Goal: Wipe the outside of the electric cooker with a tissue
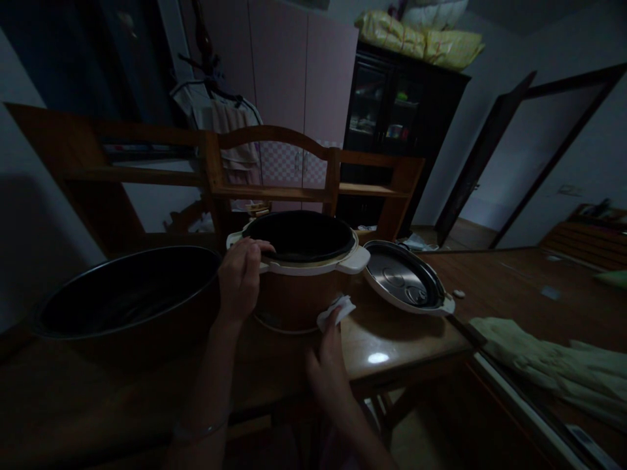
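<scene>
A brown electric cooker [301,297] with a white rim, white side handles and a dark inside stands upright on the wooden table. My left hand [240,277] is closed over its rim at the left handle, fingertips reaching over the edge. Between the fingers of my right hand [329,362] is a white tissue [337,312], close to the lower right of the cooker's wall; whether it touches is hard to tell in the dim light. The cooker's round lid [399,274] lies right of it, its metal inner side facing up. On the left stands a wide dark pot [132,326].
The wooden table [406,346] has a raised shelf frame [269,190] along its back. A light cloth [548,365] lies on a lower surface at the right. Behind are a pink wardrobe [279,72], a dark cabinet [396,124] and an open door [482,156].
</scene>
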### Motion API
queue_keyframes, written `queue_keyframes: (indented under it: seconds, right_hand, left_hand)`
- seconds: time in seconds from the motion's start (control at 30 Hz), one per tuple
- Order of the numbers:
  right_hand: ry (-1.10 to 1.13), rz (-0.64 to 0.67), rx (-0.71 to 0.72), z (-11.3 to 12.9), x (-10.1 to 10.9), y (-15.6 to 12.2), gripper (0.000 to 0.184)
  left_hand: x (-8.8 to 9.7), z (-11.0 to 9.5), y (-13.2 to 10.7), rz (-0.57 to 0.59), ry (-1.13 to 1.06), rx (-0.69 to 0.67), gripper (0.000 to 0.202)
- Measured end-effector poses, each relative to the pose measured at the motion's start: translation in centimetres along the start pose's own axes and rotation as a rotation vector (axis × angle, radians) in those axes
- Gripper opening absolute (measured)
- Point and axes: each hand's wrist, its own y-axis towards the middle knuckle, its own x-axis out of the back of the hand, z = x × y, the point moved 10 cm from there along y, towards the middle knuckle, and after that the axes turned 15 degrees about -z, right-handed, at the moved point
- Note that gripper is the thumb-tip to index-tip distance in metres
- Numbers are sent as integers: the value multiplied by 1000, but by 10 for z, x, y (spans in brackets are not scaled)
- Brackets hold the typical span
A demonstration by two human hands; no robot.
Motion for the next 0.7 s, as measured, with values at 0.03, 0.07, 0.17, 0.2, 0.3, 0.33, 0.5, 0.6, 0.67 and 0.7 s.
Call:
queue_keyframes:
  seconds: [0.03, 0.07, 0.17, 0.2, 0.3, 0.33, 0.5, 0.6, 0.67, 0.7]
  right_hand:
    - [9, 8, -23, -2, -1, -1, 103]
    - [19, 13, -44, -5, -2, -2, 102]
    - [56, 9, -82, -14, -2, 0, 100]
    - [69, 6, -92, -17, -1, 2, 99]
    - [117, -12, -137, -26, 4, 12, 96]
    - [139, -10, -156, -29, 6, 16, 95]
    - [235, 10, -276, -38, 13, 29, 94]
    - [278, 27, -338, -42, 16, 37, 94]
    - [304, 35, -375, -45, 17, 43, 94]
    - [323, 34, -389, -46, 18, 47, 94]
  left_hand:
    - [0, 0, 0, 2, -1, 0, 44]
    - [0, 0, 0, 3, -2, 1, 44]
    - [0, 1, 0, 3, -6, 11, 43]
    - [0, 1, 0, 5, -8, 13, 43]
    - [0, 2, 0, 12, -13, 15, 43]
    - [0, 2, 0, 12, -14, 15, 43]
    - [0, 1, 0, 7, -8, 1, 43]
    - [0, 1, 0, 7, 2, 4, 44]
    - [0, 2, 0, 9, 7, 10, 45]
    - [0, 2, 0, 10, 7, 11, 45]
